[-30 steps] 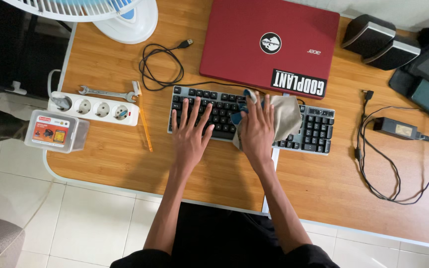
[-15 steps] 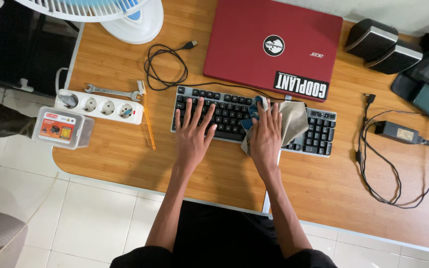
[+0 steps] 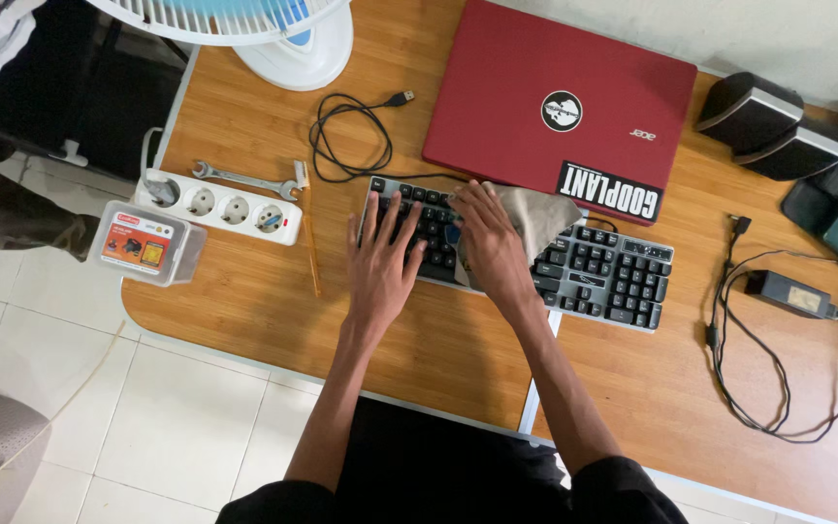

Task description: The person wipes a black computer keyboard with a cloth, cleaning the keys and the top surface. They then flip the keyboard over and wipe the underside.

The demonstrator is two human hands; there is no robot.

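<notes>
A black keyboard [image 3: 594,272] with a silver frame lies on the wooden desk [image 3: 244,281], in front of a closed red laptop [image 3: 535,107]. My left hand [image 3: 380,267] rests flat on the keyboard's left end, fingers spread. My right hand [image 3: 487,243] presses a grey-beige cloth [image 3: 535,215] onto the keys near the keyboard's middle. A small blue object shows under the right hand, partly hidden.
A white power strip [image 3: 230,209], a wrench [image 3: 240,178], a pencil [image 3: 310,247] and a clear plastic box [image 3: 147,243] lie at the left. A white fan base [image 3: 303,49] stands at the back left. Black speakers [image 3: 768,126], a power adapter [image 3: 789,294] and cables sit at the right.
My right hand has slid the cloth leftward along the keyboard, uncovering the keys on the right. My left hand stays on the left end. The camera view shifted slightly.
</notes>
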